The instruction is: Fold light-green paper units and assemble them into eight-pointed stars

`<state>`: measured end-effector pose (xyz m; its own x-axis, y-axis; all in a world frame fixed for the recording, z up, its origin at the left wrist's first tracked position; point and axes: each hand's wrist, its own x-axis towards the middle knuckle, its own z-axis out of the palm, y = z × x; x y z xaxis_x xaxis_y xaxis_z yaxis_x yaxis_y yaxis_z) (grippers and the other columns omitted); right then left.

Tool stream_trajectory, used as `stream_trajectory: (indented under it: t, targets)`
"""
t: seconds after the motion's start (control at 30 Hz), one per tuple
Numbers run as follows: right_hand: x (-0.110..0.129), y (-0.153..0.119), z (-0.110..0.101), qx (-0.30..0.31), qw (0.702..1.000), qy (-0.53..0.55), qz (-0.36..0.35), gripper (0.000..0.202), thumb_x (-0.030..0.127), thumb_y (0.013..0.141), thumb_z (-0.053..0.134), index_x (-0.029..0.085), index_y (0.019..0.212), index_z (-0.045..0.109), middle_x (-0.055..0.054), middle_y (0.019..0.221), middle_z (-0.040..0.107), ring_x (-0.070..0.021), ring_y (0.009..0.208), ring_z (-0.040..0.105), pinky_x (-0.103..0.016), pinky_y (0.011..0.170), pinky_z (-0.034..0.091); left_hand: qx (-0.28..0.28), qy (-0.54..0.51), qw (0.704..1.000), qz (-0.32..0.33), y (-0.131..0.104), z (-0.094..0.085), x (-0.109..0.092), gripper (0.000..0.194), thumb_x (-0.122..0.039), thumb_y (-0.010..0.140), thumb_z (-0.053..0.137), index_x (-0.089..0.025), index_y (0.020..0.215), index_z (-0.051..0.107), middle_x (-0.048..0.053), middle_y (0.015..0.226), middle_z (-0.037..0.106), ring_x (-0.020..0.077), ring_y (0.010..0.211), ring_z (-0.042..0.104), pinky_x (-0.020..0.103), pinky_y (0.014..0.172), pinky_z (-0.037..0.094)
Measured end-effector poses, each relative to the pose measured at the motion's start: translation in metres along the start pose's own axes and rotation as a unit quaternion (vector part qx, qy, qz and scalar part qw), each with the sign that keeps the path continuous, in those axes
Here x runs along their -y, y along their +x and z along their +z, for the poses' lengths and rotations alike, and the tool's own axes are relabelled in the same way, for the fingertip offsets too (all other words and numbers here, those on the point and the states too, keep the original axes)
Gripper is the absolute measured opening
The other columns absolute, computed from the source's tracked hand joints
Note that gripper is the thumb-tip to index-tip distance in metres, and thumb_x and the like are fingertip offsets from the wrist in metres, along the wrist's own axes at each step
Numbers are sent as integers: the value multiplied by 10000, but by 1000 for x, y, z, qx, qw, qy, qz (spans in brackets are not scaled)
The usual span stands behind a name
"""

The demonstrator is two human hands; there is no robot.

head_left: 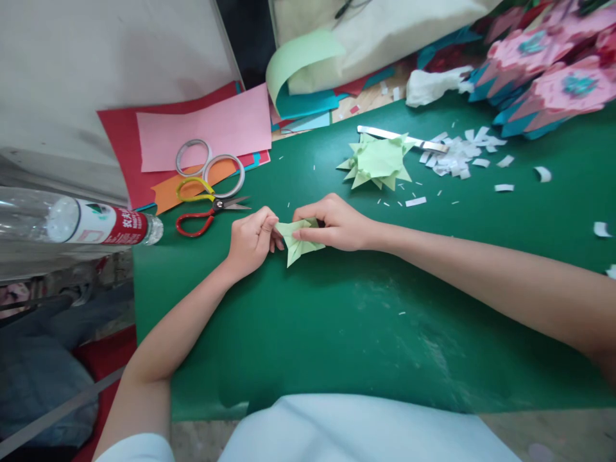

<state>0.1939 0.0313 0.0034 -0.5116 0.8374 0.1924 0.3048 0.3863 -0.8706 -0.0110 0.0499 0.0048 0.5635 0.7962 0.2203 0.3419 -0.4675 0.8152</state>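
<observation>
Between my two hands, above the green tabletop [308,333], is a light green folded paper piece [294,247] with pointed tips. My right hand [335,224] grips it, thumb on the near face and fingers behind. My left hand [253,239] pinches a tip of the same paper at its left end. A larger light green paper star [380,160] with many points lies beyond my right hand. Left of my hands, scissors [214,204] with one yellow and one red handle loop rest with their blades slightly apart.
Two tape rolls [224,176] lie by pink paper [206,131] and red sheets. A plastic bottle [120,224] stands out at the left edge. White paper scraps [457,154], a metallic strip [385,133], crumpled tissue [436,85] and pink paper flowers [572,86] are at the back right.
</observation>
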Motion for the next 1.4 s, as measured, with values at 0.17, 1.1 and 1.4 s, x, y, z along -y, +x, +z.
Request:
stream_trajectory:
  t: [0.17, 1.1, 1.4]
  targets:
    - [0, 0, 0, 1, 1000, -5, 0, 268, 342, 844, 553, 151, 656, 571, 76, 485, 412, -53, 494, 333, -210, 554, 254, 1, -9, 1000, -5, 0, 1, 0, 411, -434, 1005, 385, -202, 685, 496, -33, 469, 601, 77, 369, 532, 195, 405, 403]
    - [-4, -2, 10, -144, 986, 79, 16, 294, 247, 871, 575, 212, 1098, 392, 77, 667, 553, -81, 548, 445, -221, 545, 359, -82, -160, 982, -55, 5, 3, 14, 260, -375, 832, 706, -234, 965, 533, -53, 708, 679, 92, 538, 649, 189, 496, 525]
    - [-5, -2, 11, -115, 993, 8, -39, 157, 202, 864, 590, 174, 988, 498, 82, 645, 501, -57, 566, 456, -199, 569, 326, -8, -123, 991, -56, 3, 3, 9, 397, -310, 757, 772, -229, 1030, 497, -59, 704, 646, 91, 584, 645, 186, 550, 515]
